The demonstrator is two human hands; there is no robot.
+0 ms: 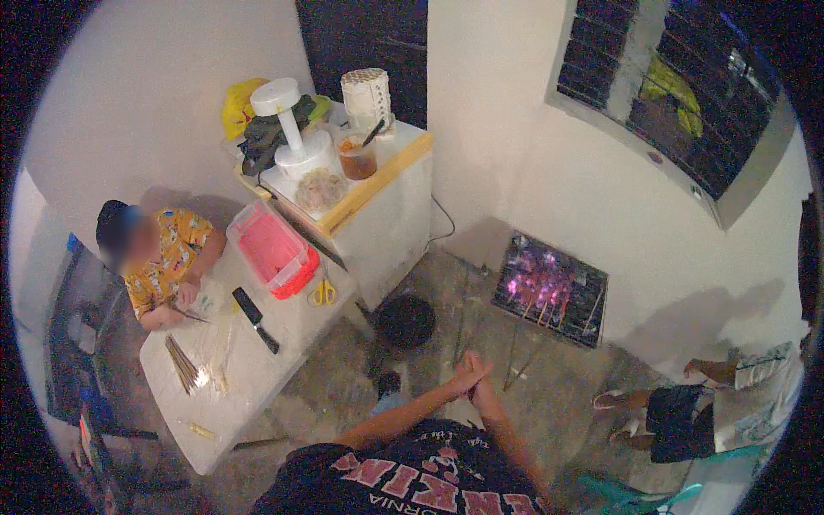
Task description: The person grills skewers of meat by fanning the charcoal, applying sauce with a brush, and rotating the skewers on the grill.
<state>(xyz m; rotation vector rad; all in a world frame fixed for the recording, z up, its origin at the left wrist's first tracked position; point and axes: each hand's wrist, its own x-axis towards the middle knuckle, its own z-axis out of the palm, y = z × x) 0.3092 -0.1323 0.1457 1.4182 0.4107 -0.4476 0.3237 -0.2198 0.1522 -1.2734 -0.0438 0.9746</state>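
My left hand (pixel 462 381) and my right hand (pixel 480 369) are clasped together in front of my dark printed shirt. No object shows between them, though the finger detail is blurred. On the floor beyond, to the upper right, lies a charcoal grill (pixel 589 283) with glowing coals (pixel 524 286). Several skewers (pixel 544 312) rest across its near side. A person's dark-haired head (pixel 404 322) is low down, just left of and beyond my hands.
A white table (pixel 257 386) at left carries a black-handled cleaver (pixel 256 320), bamboo sticks (pixel 182 364), yellow scissors (pixel 323 293) and a red-and-clear plastic box (pixel 270 248). A person in orange (pixel 183 238) works there. Behind stands a wood-edged counter (pixel 386 212) with a sauce container (pixel 357 158). Another person (pixel 679 421) is at right.
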